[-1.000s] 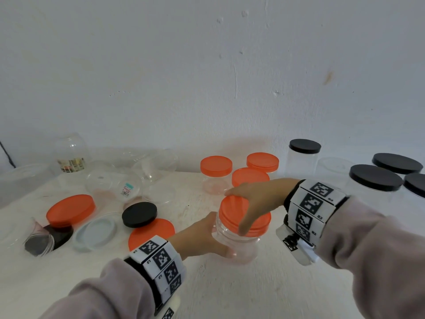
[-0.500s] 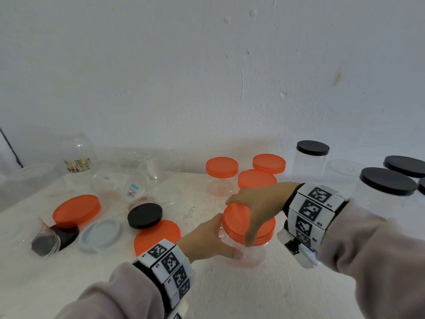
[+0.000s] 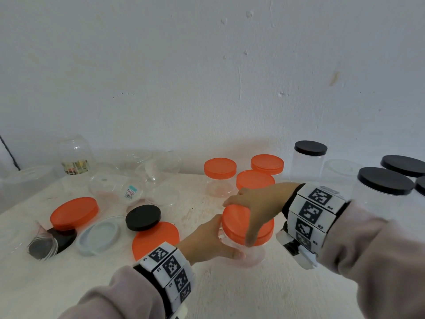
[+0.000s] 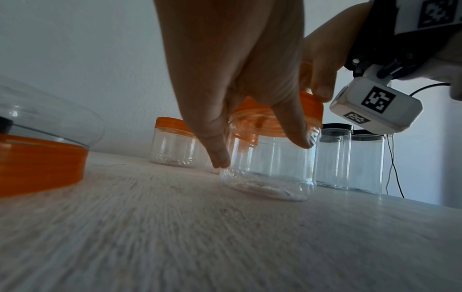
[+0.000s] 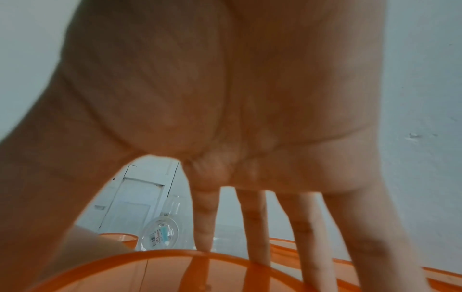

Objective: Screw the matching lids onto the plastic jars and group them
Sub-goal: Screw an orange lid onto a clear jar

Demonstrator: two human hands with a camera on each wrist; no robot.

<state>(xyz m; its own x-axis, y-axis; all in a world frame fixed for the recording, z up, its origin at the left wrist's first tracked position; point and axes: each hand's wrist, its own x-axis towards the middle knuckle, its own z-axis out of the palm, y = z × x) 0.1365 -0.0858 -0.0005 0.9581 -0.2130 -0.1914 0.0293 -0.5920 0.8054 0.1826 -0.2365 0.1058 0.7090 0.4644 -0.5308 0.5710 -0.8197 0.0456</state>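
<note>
Jar (image 3: pixel 249 254) stands on the table (image 3: pixel 241 293); the left hand (image 3: pixel 207 242) grips its clear side while the right hand (image 3: pixel 257 203) clasps the orange lid (image 3: pixel 236 224) on top. Behind the jar stand three orange-lidded jars (image 3: pixel 220 176).

From the left wrist, fingers (image 4: pixel 295 128) curl round the jar (image 4: pixel 270 173), thumb on the other side.

From the right wrist, fingers (image 5: pixel 255 227) reach down over the lid (image 5: pixel 175 272) rim.
</note>
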